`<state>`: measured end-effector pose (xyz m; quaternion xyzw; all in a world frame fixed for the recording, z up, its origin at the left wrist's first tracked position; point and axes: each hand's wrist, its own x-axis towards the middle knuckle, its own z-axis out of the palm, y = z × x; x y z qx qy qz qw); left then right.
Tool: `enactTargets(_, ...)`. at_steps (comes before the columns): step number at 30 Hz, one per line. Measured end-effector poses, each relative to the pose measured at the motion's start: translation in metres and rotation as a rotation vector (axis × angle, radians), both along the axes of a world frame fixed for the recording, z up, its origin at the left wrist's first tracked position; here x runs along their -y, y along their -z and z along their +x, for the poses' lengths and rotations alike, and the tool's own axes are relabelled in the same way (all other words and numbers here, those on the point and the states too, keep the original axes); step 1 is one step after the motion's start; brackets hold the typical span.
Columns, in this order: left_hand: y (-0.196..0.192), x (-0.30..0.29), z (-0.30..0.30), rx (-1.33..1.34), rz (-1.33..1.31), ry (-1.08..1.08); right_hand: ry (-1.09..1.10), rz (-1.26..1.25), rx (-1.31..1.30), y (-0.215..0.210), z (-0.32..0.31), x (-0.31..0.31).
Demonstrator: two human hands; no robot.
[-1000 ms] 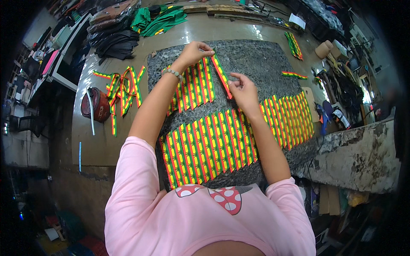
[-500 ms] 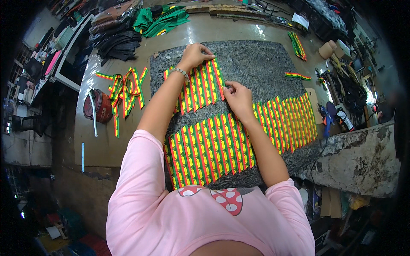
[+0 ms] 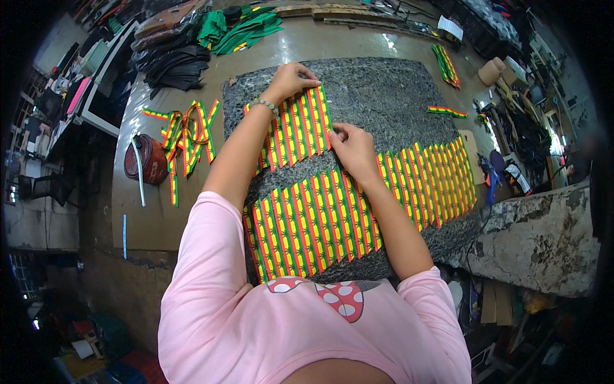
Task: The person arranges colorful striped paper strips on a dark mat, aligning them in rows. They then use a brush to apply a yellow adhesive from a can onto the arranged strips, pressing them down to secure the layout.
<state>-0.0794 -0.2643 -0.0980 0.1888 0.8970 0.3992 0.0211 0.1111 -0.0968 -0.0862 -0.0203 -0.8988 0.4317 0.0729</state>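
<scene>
Left hand (image 3: 289, 80) lies knuckles-up at the far edge of the upper strip panel (image 3: 295, 128), fingers curled over its top ends and pressing them to the mat (image 3: 384, 96); a bead bracelet (image 3: 263, 105) sits on that wrist. Right hand (image 3: 353, 148) rests at the panel's right edge, fingers bent and pinching the outermost strip where upper panel meets the lower panel (image 3: 320, 221). Both hands closed on strip ends, not flat. Strips are red, yellow and green with a dark leaf print, laid side by side, slanted. Upper panel lies between the two forearms, on the dark speckled mat that covers the middle of the bench (image 3: 153, 224). Lower panel runs from near the person's chest rightward, joining a long row of strips (image 3: 441, 176) toward the mat's right edge. One loose strip (image 3: 447, 111) lies alone on the mat's far right; a small bundle (image 3: 446, 65) lies beyond it on the bench. Left of the mat, a tangled strip pile (image 3: 187, 136), just beside a round red tin (image 3: 146, 160). Far left corner: black material (image 3: 174, 63) and green cloth (image 3: 246, 27). Person wears a pink top (image 3: 256, 333).
</scene>
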Motion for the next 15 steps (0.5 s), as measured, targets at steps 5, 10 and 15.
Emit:
enactTargets(5,0.0044,0.0036,-0.0050,-0.011,0.016,0.029,0.011,-0.008,-0.007,0.0030,-0.0015,0.0008)
enactTargets(10,0.0051,0.0032,-0.0051,0.009,0.009,0.014,0.005,-0.023,-0.009,0.0017,-0.0020,-0.0006)
enactTargets(15,0.0021,0.0023,-0.0014,0.016,0.014,0.001,-0.003,-0.014,-0.005,-0.0003,-0.0006,-0.0008)
